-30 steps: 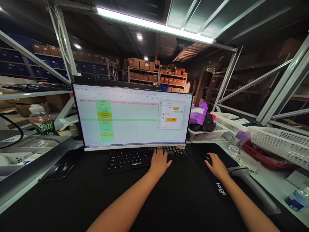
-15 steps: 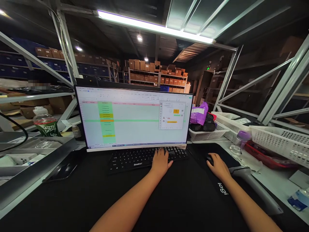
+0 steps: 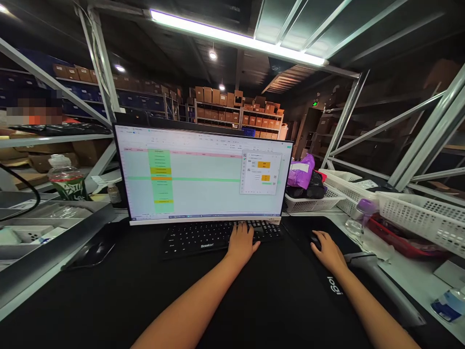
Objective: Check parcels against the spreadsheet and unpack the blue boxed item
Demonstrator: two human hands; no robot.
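- Head view, the only one: left hand [image 3: 241, 242] palm down on the right part of the black keyboard [image 3: 196, 242], fingers loosely spread over the keys, grasping nothing
- Right hand [image 3: 329, 252] curled over the dark mouse [image 3: 315, 239], grasping it from above; firmness of grip cannot be told
- Keyboard lies on the black mat [image 3: 276, 295], just below the monitor [image 3: 207, 194]; mouse on dark matting to its right, near the grey scanner [image 3: 388, 286]
- Handling, judged: keyboard stiff and fairly light, best lifted by both short ends, clear of the keys; mouse light, hard, perhaps smooth, best pinched at its sides; neither seems very fragile
- Looks: keyboard matt black, pale key legends, "Bosston" in white on the near edge; mouse mostly hidden under the fingers, only a dark rounded part showing
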